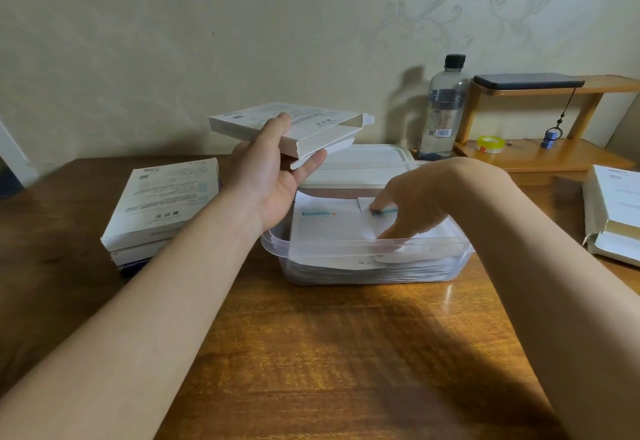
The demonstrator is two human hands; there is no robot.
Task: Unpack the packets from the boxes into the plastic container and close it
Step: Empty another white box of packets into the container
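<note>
My left hand (273, 176) clamps the opened box (287, 124) between thumb and fingers above the plastic container (311, 244), where my right hand's (408, 204) spread fingers press the stacked packets (329, 228), which I judge light, slick and floppy, best pinched at an edge.

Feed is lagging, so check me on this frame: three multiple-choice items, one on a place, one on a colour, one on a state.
1. Where is the lid of the plastic container?
A. shut on the container
B. flat on the table behind it
C. on the floor

2. What colour is the cap of the bottle?
A. black
B. red
C. white

3. The box in the left hand is:
A. sealed
B. open at one end
C. crushed flat

1 B: the lid lies beyond the open container.
2 A: the cap is dark above clear plastic.
3 B: the end flap stands open.
</note>
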